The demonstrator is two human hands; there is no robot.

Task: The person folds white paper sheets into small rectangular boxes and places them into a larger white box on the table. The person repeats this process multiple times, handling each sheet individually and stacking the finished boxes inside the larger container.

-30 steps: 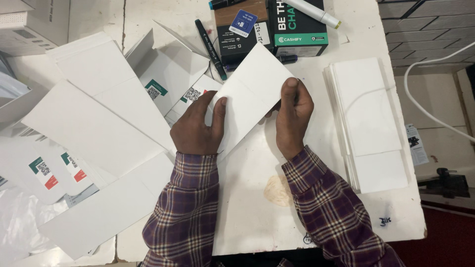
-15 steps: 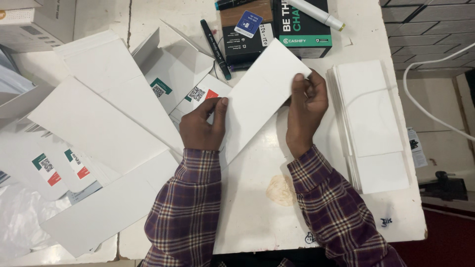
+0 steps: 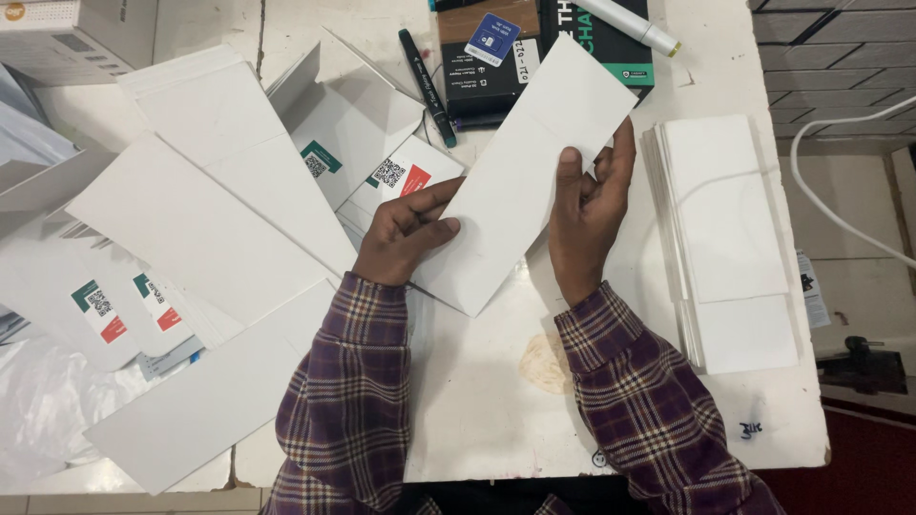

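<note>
The white card panel (image 3: 520, 186) now lies stretched out long and flat between the two hands — a second ago it showed as a shorter, folded shape held close in front of the person, and since then it has opened out and swung so that its far end reaches up over the dark box (image 3: 534, 52) at the back of the table (image 3: 477, 401). A faint crease line crosses it near that far end.

The left hand (image 3: 405, 234) presses on the panel's near-left edge, its fingers (image 3: 434, 205) laid out flat on the card with the thumb hidden under them or behind the edge. The right hand (image 3: 587, 215) has shifted farther along the panel than before; its thumb lies on top and the other fingers curl round the right edge, so it grips the card.

To the right of the panel, just beside the right hand, sits a neat stack of white folded cards (image 3: 730, 238). To the panel's left lie loose white flat sheets (image 3: 205, 229) and printed cartons with green and red patches (image 3: 401, 176), and a dark marker (image 3: 426, 74) rests beyond them — a white marker (image 3: 630, 24) lies across the dark box.
</note>
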